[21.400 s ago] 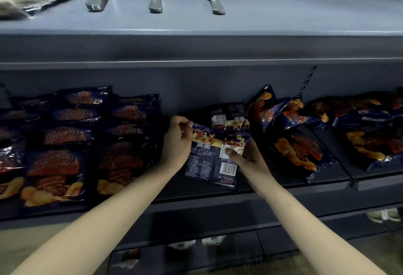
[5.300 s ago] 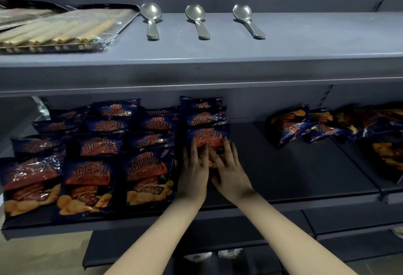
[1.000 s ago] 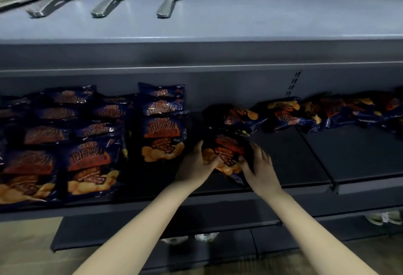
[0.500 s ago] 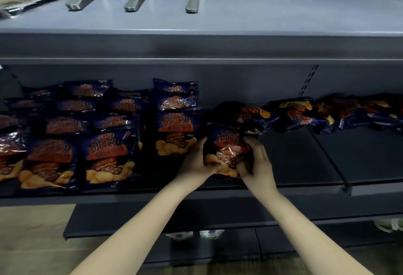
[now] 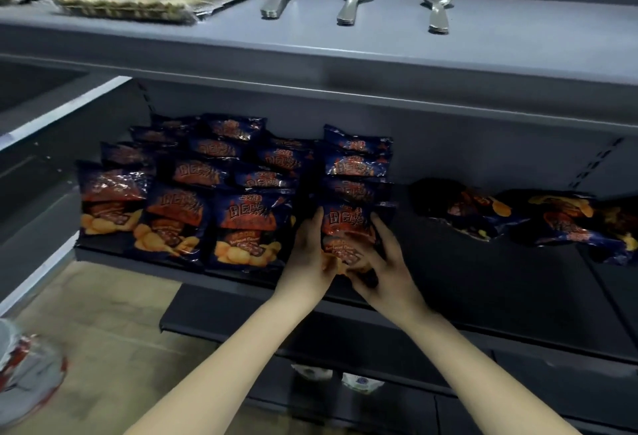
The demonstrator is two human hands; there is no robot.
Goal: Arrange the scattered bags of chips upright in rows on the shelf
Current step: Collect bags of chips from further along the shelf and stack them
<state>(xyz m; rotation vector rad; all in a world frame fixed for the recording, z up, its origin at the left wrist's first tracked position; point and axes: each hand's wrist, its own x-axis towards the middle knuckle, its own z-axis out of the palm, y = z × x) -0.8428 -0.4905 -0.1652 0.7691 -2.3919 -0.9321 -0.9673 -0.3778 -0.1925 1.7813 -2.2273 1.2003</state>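
Both on it! Left hand [image 5: 305,255] and right hand [image 5: 388,270] flanked the bag [image 5: 347,226], fingers up its edges, thumbs pinching its front. It stood upright, heading the fourth row on the shelf [image 5: 483,282]; loose bags [image 5: 478,215] lay nearer the right hand.

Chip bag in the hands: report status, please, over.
Left hand and right hand both hold chip bag, standing at front of rightmost row. Loose bags lie scattered to the right. Nothing in the way.
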